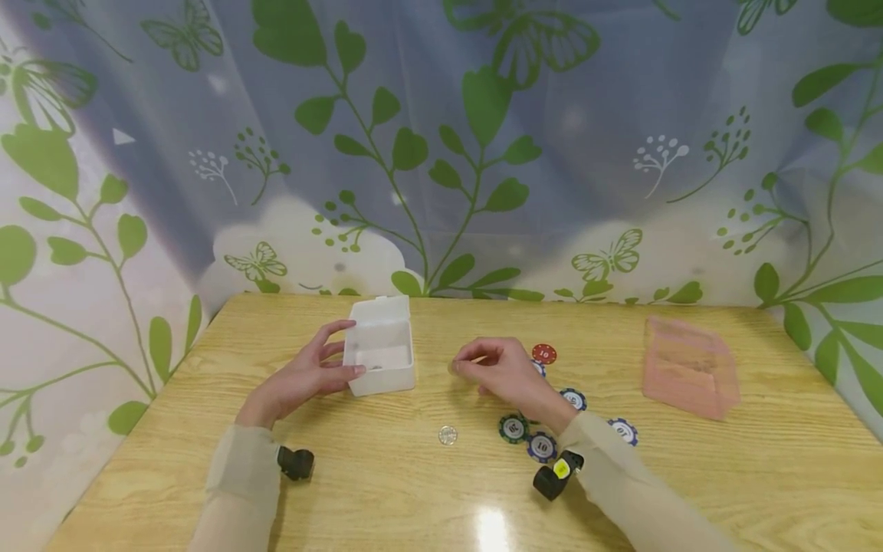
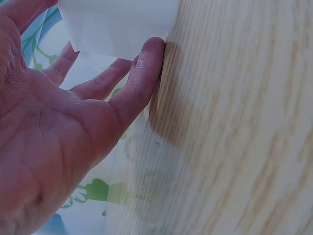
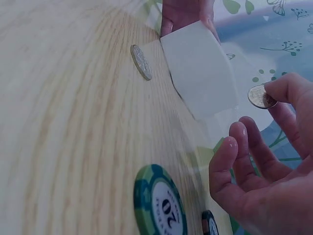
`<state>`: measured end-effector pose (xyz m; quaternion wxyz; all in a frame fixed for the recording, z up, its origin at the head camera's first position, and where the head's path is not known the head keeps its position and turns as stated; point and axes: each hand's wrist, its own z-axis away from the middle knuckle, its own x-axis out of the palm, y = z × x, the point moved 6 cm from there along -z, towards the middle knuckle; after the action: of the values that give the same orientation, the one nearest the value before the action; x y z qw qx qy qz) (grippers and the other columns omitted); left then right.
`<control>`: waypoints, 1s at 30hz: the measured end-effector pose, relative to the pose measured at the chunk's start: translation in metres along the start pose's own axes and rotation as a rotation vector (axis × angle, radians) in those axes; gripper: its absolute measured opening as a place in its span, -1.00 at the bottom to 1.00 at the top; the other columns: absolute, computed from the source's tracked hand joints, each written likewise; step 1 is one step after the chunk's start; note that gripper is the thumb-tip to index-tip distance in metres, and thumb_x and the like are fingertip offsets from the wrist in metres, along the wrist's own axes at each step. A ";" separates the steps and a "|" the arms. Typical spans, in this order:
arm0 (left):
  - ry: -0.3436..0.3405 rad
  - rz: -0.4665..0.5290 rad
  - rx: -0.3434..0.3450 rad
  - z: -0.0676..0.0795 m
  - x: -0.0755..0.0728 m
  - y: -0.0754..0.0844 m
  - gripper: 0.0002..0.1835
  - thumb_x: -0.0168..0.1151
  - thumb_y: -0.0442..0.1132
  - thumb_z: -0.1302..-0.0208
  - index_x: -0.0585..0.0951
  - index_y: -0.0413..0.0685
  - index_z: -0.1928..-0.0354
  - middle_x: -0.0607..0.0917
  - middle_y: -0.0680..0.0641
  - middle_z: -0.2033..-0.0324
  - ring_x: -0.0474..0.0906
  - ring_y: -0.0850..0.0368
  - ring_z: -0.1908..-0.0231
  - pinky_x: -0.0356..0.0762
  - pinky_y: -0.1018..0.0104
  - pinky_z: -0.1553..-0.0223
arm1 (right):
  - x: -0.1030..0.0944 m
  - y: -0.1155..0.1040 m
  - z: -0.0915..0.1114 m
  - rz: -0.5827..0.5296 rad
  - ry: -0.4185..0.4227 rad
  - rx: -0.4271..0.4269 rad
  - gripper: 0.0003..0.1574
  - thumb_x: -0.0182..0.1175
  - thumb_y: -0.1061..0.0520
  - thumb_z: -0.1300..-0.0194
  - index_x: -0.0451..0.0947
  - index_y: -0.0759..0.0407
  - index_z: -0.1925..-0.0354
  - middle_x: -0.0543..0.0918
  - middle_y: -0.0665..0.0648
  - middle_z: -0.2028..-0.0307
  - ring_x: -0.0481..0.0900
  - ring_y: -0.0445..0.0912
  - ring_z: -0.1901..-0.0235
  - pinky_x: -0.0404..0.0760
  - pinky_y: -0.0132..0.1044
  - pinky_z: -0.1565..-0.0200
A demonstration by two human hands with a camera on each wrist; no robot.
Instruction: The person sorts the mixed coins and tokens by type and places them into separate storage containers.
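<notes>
My left hand (image 1: 303,377) grips a white box (image 1: 388,382) from its left side, the thumb over the near rim and the fingers along the side. The box's hinged lid (image 1: 382,308) stands up at the back, and a small coin (image 1: 376,368) shows on its floor. To the right of the box, above the table, my right hand (image 1: 509,373) pinches a silver coin (image 3: 259,97) between thumb and index finger; its other fingers are loosely bent. Another silver coin (image 1: 448,435) lies on the table between the hands.
Several poker chips lie under and around the right forearm, among them a red chip (image 1: 544,353), a green chip (image 1: 513,428) and a blue chip (image 1: 542,446). A translucent pink pouch (image 1: 690,372) rests on the wooden table (image 1: 372,491) at the right. Behind hangs a leaf-patterned curtain (image 1: 428,153).
</notes>
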<state>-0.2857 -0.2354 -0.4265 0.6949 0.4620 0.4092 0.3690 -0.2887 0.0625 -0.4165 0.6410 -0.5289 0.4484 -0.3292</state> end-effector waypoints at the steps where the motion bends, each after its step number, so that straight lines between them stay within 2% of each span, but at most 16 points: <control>1: 0.000 0.000 0.001 0.000 0.000 0.000 -0.08 0.36 -0.13 -0.38 -0.03 0.26 -0.57 0.23 -0.25 -0.50 0.53 -0.05 -0.21 0.62 0.19 -0.15 | 0.000 0.000 -0.001 -0.008 0.002 0.002 -0.80 0.37 0.06 -0.36 0.72 0.17 0.15 0.72 0.06 0.14 0.57 -0.05 0.39 0.59 -0.29 0.37; 6: -0.003 -0.003 0.007 0.000 0.000 0.001 -0.08 0.35 -0.13 -0.39 -0.04 0.24 -0.58 0.22 -0.27 -0.51 0.53 -0.03 -0.20 0.61 0.20 -0.16 | 0.003 -0.002 -0.007 -0.051 0.015 0.026 -0.79 0.38 0.05 -0.35 0.72 0.16 0.15 0.73 0.00 0.17 0.58 -0.06 0.30 0.61 -0.30 0.34; 14: -0.009 0.003 0.012 -0.001 -0.001 0.000 -0.08 0.35 -0.14 -0.39 -0.04 0.22 -0.58 0.21 -0.27 -0.51 0.53 -0.02 -0.20 0.61 0.22 -0.14 | 0.009 -0.001 -0.015 -0.097 0.053 0.096 -0.79 0.37 0.03 -0.34 0.71 0.09 0.12 0.72 0.00 0.13 0.61 -0.14 0.11 0.69 -0.25 0.13; 21: -0.020 0.019 0.023 0.001 0.000 0.002 -0.06 0.35 -0.16 -0.39 -0.06 0.17 -0.58 0.18 -0.31 -0.52 0.52 -0.03 -0.21 0.61 0.18 -0.17 | 0.016 -0.004 -0.023 -0.150 0.083 0.127 -0.81 0.35 0.06 -0.34 0.71 0.09 0.11 0.71 0.01 0.12 0.60 -0.14 0.13 0.72 -0.22 0.14; 27: -0.020 0.030 0.024 0.002 0.001 0.003 -0.06 0.35 -0.18 -0.39 -0.07 0.16 -0.59 0.17 -0.32 -0.52 0.51 -0.06 -0.23 0.62 0.16 -0.18 | 0.022 -0.010 -0.030 -0.238 0.110 0.159 -0.80 0.37 0.06 -0.35 0.69 0.10 0.10 0.71 0.02 0.10 0.63 -0.12 0.11 0.73 -0.07 0.00; 30: -0.021 0.032 0.023 0.002 0.001 0.003 -0.05 0.35 -0.17 -0.39 -0.07 0.16 -0.59 0.17 -0.32 -0.52 0.50 -0.06 -0.23 0.62 0.16 -0.18 | 0.024 -0.010 -0.033 -0.278 0.130 0.185 -0.80 0.37 0.06 -0.34 0.68 0.11 0.11 0.70 0.01 0.11 0.64 -0.08 0.08 0.73 -0.06 -0.01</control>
<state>-0.2840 -0.2343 -0.4232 0.6880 0.4802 0.3987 0.3704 -0.3098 0.0258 -0.4138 0.6047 -0.5023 0.3793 -0.4881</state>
